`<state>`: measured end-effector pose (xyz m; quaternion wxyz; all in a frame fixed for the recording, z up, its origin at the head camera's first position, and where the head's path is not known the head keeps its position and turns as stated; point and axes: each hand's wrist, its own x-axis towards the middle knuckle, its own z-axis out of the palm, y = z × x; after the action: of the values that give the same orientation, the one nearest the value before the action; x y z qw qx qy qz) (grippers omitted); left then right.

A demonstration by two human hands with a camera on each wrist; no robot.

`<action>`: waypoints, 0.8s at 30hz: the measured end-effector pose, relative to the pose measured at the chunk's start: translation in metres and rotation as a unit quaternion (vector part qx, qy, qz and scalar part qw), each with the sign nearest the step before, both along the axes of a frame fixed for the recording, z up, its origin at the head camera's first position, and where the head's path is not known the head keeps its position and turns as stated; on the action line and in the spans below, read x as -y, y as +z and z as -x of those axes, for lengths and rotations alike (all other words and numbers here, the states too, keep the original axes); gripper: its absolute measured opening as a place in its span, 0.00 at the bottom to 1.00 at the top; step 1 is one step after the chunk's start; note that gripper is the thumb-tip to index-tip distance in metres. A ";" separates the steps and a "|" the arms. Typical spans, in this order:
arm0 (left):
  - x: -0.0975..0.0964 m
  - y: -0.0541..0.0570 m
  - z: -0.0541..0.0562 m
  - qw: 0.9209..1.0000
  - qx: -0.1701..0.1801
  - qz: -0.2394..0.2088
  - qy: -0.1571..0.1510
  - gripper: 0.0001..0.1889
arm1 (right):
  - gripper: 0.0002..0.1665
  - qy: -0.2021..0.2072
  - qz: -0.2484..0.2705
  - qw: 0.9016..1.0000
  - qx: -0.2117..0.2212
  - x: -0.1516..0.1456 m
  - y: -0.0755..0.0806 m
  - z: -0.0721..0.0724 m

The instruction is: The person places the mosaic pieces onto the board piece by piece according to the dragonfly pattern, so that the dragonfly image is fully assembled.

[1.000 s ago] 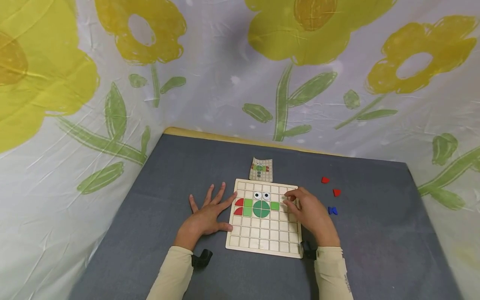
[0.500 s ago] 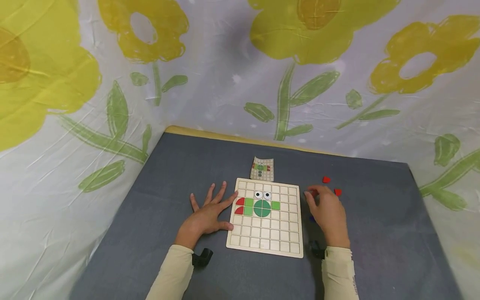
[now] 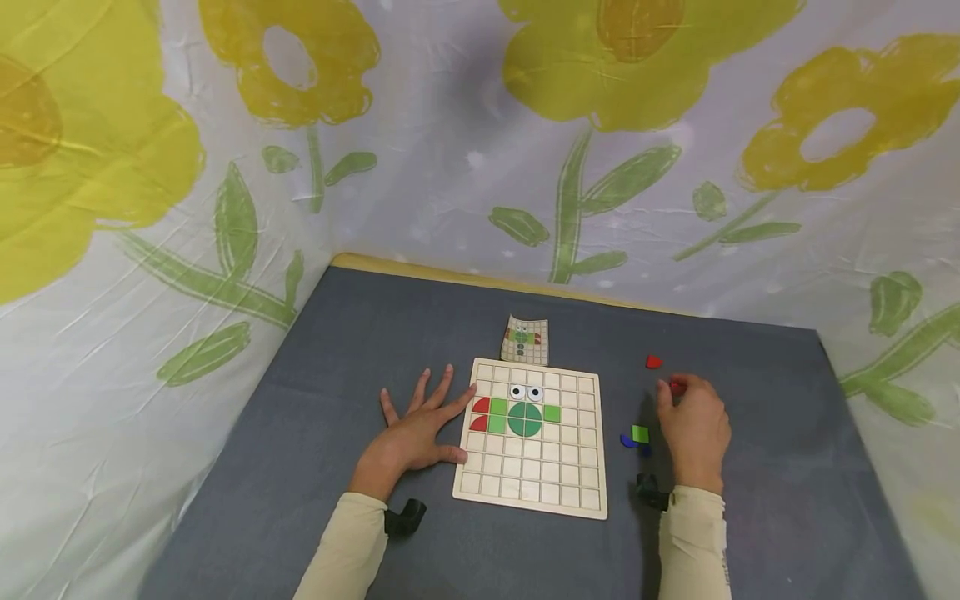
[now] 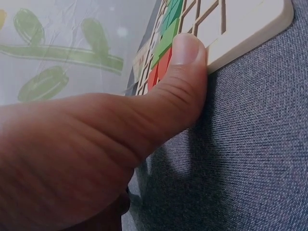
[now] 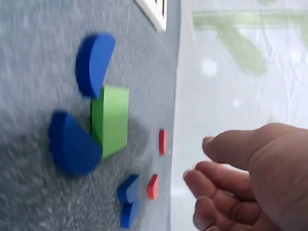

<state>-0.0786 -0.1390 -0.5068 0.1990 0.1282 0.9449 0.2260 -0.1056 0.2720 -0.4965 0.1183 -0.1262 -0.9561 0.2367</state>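
Touching a pale wooden grid board (image 3: 530,471), the left hand (image 3: 415,436) lay with fingers spread; the right hand (image 3: 696,429) hovered, fingers apart.

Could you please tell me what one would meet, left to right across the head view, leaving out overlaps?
Left hand, two red quarter-circles, two light green squares, dark green circle, single green square on the board, loose green square on the table, right hand.
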 end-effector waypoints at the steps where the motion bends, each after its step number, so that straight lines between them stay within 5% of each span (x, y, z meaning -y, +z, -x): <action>1: 0.000 0.000 0.000 1.000 -0.001 -0.001 0.000 0.56 | 0.21 -0.008 0.003 1.000 0.010 -0.003 0.000 0.001; 8: 0.000 -0.002 0.000 1.000 -0.001 0.000 0.001 0.56 | 0.22 -0.050 0.007 0.997 0.065 -0.018 -0.006 0.004; 24: 0.001 -0.001 -0.002 1.000 -0.003 -0.002 0.000 0.56 | 0.22 -0.020 0.004 0.994 0.110 -0.025 -0.012 0.020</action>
<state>-0.0768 -0.1396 -0.5078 0.1957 0.1294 0.9450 0.2278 -0.1257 0.2972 -0.5086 0.0163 -0.1709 -0.9596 0.2231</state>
